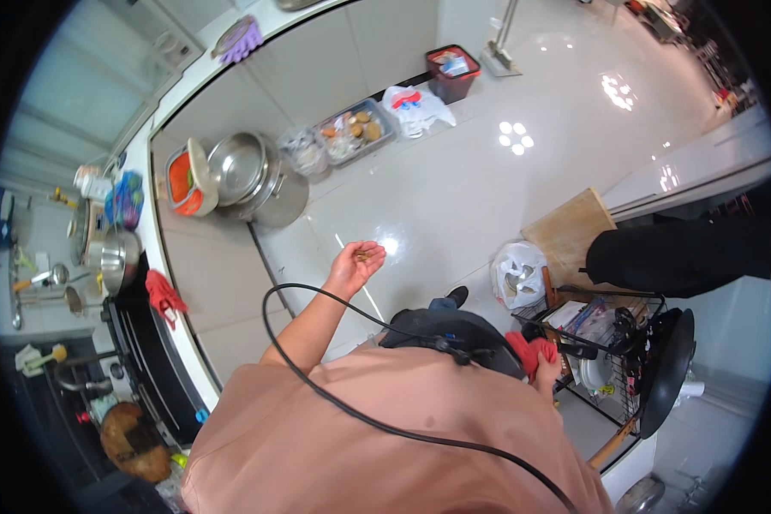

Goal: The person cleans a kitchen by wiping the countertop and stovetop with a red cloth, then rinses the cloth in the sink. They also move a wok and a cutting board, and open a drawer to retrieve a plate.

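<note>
My left hand (358,265) is held out palm up, with several small brown pieces (362,256) lying in the cupped palm; what they are is too small to tell. At the right of my body, my right hand (548,367) grips a red cloth (534,350), beside a black wire rack (617,347). The rack carries plates, packets and a dark wok (668,376). A black cable (360,417) loops across the view over my shirt.
Steel pots (263,186), a lidded container (183,177), a plastic bin of vegetables (353,132), a white bag (417,109) and a red bin (453,70) line the cabinets. A wooden board (568,231) and another plastic bag (519,273) are near the rack. The stove (157,360) is at left.
</note>
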The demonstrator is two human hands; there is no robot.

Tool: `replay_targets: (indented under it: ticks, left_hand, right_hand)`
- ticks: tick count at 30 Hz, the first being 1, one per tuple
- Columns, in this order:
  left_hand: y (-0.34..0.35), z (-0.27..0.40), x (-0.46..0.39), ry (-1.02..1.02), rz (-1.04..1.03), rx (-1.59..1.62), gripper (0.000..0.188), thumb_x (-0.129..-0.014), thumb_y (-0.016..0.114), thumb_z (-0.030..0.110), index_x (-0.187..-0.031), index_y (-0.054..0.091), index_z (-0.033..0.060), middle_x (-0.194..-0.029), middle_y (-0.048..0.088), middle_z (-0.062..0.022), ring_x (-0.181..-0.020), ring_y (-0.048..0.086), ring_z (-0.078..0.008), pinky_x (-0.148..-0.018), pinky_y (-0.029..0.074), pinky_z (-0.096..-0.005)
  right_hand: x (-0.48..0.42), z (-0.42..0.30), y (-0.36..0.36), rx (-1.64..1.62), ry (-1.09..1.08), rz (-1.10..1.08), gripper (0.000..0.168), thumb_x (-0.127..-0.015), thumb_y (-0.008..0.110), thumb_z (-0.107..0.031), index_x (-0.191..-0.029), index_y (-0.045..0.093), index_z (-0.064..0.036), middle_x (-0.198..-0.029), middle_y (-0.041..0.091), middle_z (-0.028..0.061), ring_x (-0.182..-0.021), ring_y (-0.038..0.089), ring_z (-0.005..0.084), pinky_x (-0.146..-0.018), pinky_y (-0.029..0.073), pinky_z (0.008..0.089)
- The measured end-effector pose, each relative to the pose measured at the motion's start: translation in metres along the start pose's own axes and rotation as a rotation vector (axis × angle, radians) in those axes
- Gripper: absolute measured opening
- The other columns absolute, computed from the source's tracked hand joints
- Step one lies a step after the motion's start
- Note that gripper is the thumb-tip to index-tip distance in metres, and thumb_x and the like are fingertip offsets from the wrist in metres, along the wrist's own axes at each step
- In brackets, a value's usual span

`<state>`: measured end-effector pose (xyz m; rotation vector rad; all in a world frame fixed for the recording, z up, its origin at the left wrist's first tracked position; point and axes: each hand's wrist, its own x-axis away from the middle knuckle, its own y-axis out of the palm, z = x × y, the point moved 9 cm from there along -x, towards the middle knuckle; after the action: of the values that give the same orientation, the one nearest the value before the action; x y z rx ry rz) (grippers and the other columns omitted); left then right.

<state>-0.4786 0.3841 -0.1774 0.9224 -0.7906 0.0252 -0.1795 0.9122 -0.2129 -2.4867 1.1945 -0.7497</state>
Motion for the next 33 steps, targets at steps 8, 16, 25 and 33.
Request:
replay_targets:
  ticks: [8, 16, 25, 33]
  left_hand:
    - [0.081, 0.04, -0.051, 0.114, -0.039, 0.011, 0.027, -0.089, 0.045, 0.019, -0.091, 0.06, -0.003, -0.096, 0.064, -0.0192, -0.095, 0.062, -0.0304, -0.084, 0.051, -0.0389]
    - [0.142, 0.075, -0.14, 0.178, -0.086, 0.064, 0.027, -0.089, 0.045, 0.019, -0.093, 0.059, -0.004, -0.097, 0.063, -0.0198, -0.095, 0.062, -0.0309, -0.084, 0.052, -0.0392]
    - [0.235, 0.139, -0.325, 0.108, -0.094, 0.037, 0.028, -0.088, 0.046, 0.02, -0.094, 0.058, -0.0046, -0.097, 0.063, -0.0208, -0.093, 0.063, -0.0304, -0.082, 0.053, -0.0373]
    - [0.354, 0.214, -0.474, 0.041, -0.175, -0.216, 0.028, -0.09, 0.042, 0.019, -0.092, 0.059, -0.0038, -0.093, 0.065, -0.0187, -0.088, 0.065, -0.0296, -0.082, 0.053, -0.0382]
  right_hand:
    - [-0.126, -0.143, 0.115, -0.307, -0.159, -0.256, 0.027, -0.078, 0.066, 0.002, -0.102, 0.055, 0.0, -0.095, 0.062, 0.0067, -0.086, 0.059, 0.0143, -0.081, 0.047, 0.0289]
    - [-0.203, -0.295, 0.183, -0.439, -0.254, -0.421, 0.027, -0.08, 0.064, 0.001, -0.105, 0.054, 0.001, -0.097, 0.062, 0.0074, -0.087, 0.058, 0.0126, -0.081, 0.047, 0.0271]
    - [-0.294, -0.427, 0.22, -0.414, -0.194, -0.268, 0.02, -0.084, 0.061, -0.003, -0.103, 0.055, -0.002, -0.095, 0.061, 0.0055, -0.086, 0.057, 0.0128, -0.078, 0.046, 0.0266]
    - [-0.388, -0.499, 0.222, -0.439, -0.272, 0.007, 0.024, -0.084, 0.063, -0.008, -0.106, 0.055, -0.003, -0.098, 0.061, 0.0065, -0.087, 0.059, 0.0157, -0.077, 0.048, 0.0299]
